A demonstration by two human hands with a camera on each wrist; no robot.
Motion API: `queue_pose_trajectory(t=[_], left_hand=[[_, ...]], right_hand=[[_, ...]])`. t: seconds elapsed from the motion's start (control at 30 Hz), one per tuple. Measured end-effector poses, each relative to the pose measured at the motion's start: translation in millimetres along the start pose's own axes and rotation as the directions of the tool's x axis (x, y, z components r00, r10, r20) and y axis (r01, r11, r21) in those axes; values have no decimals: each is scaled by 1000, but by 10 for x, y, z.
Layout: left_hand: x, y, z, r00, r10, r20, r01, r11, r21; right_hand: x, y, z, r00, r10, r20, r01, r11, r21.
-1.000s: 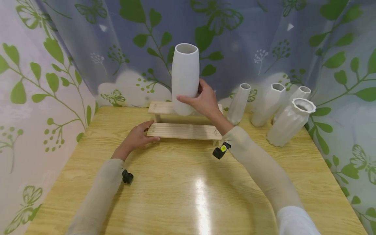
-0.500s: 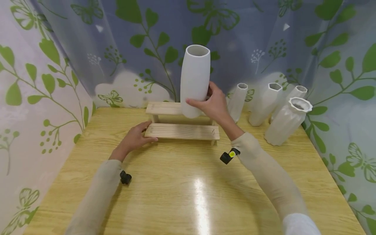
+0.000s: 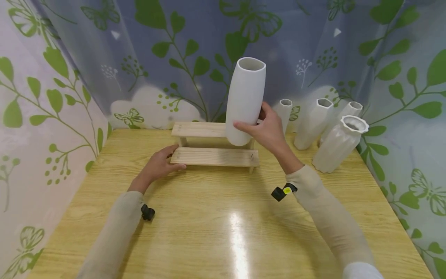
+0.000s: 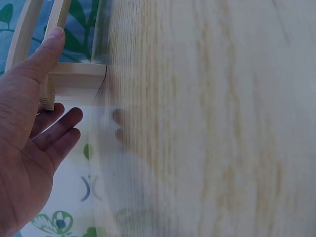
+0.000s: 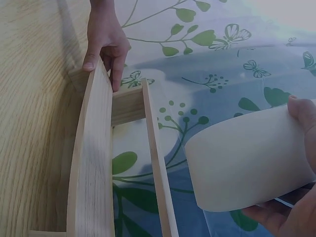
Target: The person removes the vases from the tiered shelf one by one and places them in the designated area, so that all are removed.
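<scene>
A tall smooth white vase (image 3: 245, 97) with a rounded body is up in the air, tilted slightly to the right, above the right part of a two-tier wooden stand (image 3: 212, 156). My right hand (image 3: 271, 130) grips it low on its right side, thumb across the front. In the right wrist view, the vase's base (image 5: 242, 163) is apart from the stand's planks. My left hand (image 3: 160, 165) holds the left end of the stand's lower plank, thumb at its front edge and fingers behind. The left wrist view shows the thumb lying over the wood (image 4: 79, 74).
Several other white vases stand at the right back: a slim one (image 3: 285, 112) partly behind my right hand, a faceted one (image 3: 313, 124), one partly hidden behind, and a ribbed one with a scalloped rim (image 3: 336, 147). A patterned curtain (image 3: 195, 23) closes off the wooden table (image 3: 195, 224).
My right hand has carried the white vase to the right and slightly down, away from the middle of the stand's upper plank. The vase leans more. My left hand stays on the stand.
</scene>
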State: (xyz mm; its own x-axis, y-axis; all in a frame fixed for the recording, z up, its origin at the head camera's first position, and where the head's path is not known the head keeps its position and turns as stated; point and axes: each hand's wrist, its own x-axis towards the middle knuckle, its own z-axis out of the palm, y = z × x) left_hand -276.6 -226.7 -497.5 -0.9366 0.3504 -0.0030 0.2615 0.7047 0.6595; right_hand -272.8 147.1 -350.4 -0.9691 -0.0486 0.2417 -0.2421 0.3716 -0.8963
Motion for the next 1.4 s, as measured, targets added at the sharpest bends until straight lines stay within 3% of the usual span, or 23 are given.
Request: queue_pose_trajectory(t=[0.97, 1.4], left_hand=[[3, -13, -1, 1000, 6, 7, -6, 1000, -2], [-4, 9, -6, 1000, -6, 18, 6, 1000, -13]], right_hand=[[-246, 266, -442, 997, 15, -74, -14, 1000, 18], [-433, 423, -662, 991, 71, -113, -73, 997, -15]])
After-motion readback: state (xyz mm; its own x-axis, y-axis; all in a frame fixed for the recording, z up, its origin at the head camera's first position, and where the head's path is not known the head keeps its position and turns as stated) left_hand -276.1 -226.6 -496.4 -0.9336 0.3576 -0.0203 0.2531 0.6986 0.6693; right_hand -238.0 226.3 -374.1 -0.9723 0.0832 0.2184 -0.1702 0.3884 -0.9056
